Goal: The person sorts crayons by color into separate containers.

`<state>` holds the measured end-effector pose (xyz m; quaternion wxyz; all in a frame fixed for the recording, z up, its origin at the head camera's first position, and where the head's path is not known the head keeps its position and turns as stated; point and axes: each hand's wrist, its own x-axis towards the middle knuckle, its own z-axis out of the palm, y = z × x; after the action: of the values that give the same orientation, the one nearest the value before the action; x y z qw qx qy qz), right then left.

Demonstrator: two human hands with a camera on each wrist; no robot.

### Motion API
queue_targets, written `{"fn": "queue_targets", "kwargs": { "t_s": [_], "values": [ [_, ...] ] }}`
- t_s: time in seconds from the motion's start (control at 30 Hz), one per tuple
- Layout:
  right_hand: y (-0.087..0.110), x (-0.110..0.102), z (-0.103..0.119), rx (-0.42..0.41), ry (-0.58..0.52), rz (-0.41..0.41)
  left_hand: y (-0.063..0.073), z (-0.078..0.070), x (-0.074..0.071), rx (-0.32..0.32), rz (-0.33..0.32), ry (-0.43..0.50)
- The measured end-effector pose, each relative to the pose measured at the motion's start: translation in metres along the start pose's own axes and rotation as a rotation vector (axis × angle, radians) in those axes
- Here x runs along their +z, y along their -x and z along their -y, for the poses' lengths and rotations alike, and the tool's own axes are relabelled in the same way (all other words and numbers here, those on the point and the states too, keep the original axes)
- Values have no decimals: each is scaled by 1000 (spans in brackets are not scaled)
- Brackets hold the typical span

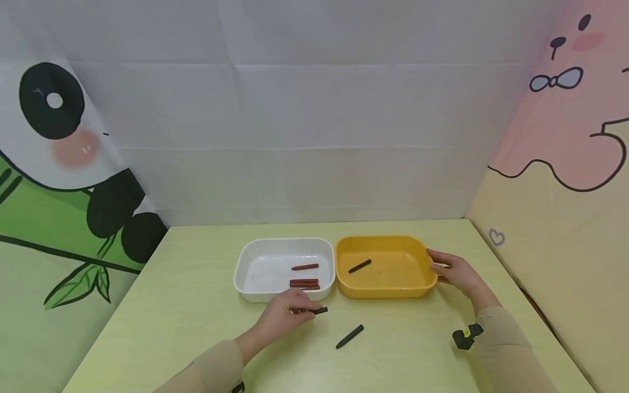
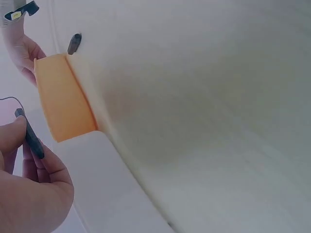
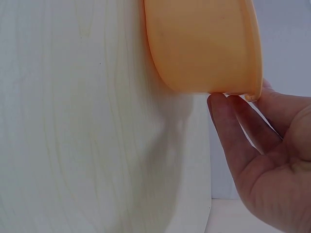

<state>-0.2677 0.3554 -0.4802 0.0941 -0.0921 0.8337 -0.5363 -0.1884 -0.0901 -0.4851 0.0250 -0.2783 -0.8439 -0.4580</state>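
My left hand (image 1: 290,314) pinches a black crayon (image 2: 32,138) between thumb and fingers, just in front of the white tray (image 1: 250,296). Several reddish-brown crayons (image 1: 304,267) lie in that tray, toward its right side. Beside it, close against its right end, is a yellow tray (image 1: 388,293) with one black crayon (image 1: 360,266) inside. At the yellow tray's right end, my right hand (image 1: 459,275) grips the rim, thumb over the edge and fingers against the outer wall. Another black crayon (image 1: 350,337) lies on the table in front of the yellow tray.
Both trays stand on a pale wooden table (image 1: 196,305). A white cloth wall (image 1: 314,136) rises behind its far edge, and printed cartoon panels flank the left and right sides. Each sleeve carries a dark wrist device, the right one (image 1: 467,335) plainly seen.
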Motion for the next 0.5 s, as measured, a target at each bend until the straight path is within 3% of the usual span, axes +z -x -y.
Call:
{"fn": "queue_targets", "kwargs": {
  "t_s": [0.5],
  "values": [
    [0, 1, 0, 4, 1, -10, -34, -23, 12, -10, -1, 44]
  ]
}}
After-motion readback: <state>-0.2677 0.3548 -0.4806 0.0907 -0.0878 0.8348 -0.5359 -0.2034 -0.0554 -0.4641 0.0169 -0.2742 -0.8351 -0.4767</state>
